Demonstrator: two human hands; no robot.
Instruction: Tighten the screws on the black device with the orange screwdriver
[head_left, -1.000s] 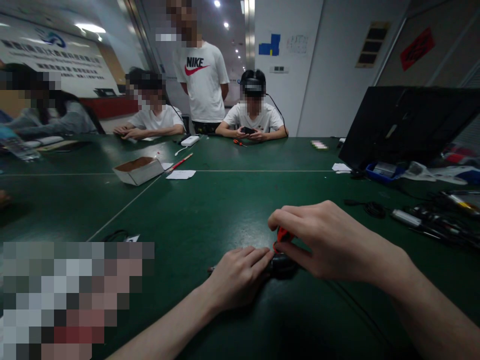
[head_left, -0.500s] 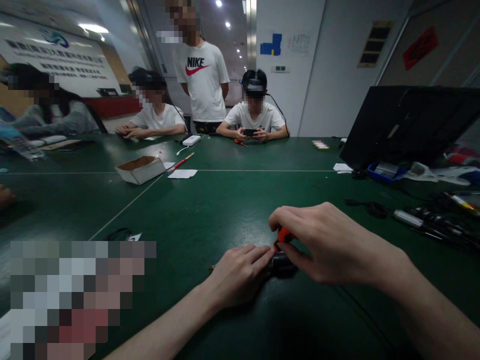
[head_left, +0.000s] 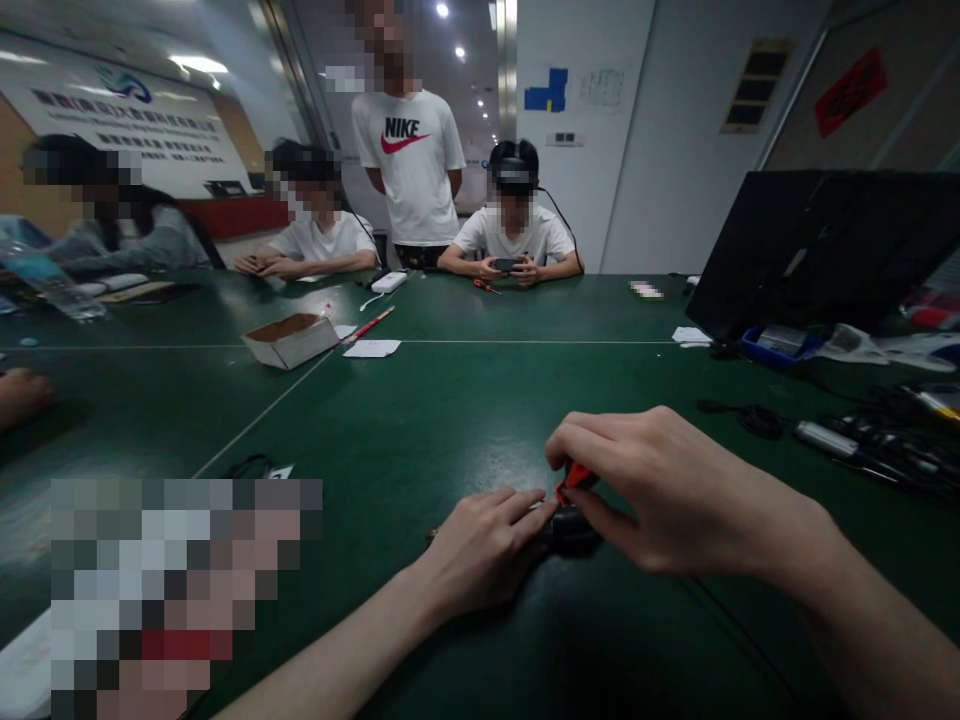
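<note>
My right hand [head_left: 637,490] pinches the orange-and-black handle of a screwdriver [head_left: 579,477] between thumb and fingers, above a black tool [head_left: 576,528] on the table. The screwdriver's shaft and tip are hidden. My left hand [head_left: 487,540] is closed over the black tool and holds it down, its fingertips close to the screwdriver. Most of that tool lies under the left hand, so its kind cannot be made out; a rounded black end shows on the right. A small end [head_left: 431,537] sticks out left of the hand.
Around me is a green table [head_left: 450,420]. A white open box [head_left: 292,342], a red pencil [head_left: 371,325] and paper [head_left: 373,348] lie ahead left. At right stand a black monitor [head_left: 825,250], a blue tray [head_left: 780,345] and tangled cables [head_left: 862,455]. Several people are around the table.
The camera view has turned slightly left, so everything sits a little farther right. The screwdriver handle is tilted or turned slightly in my right hand. My left hand keeps its hold.
</note>
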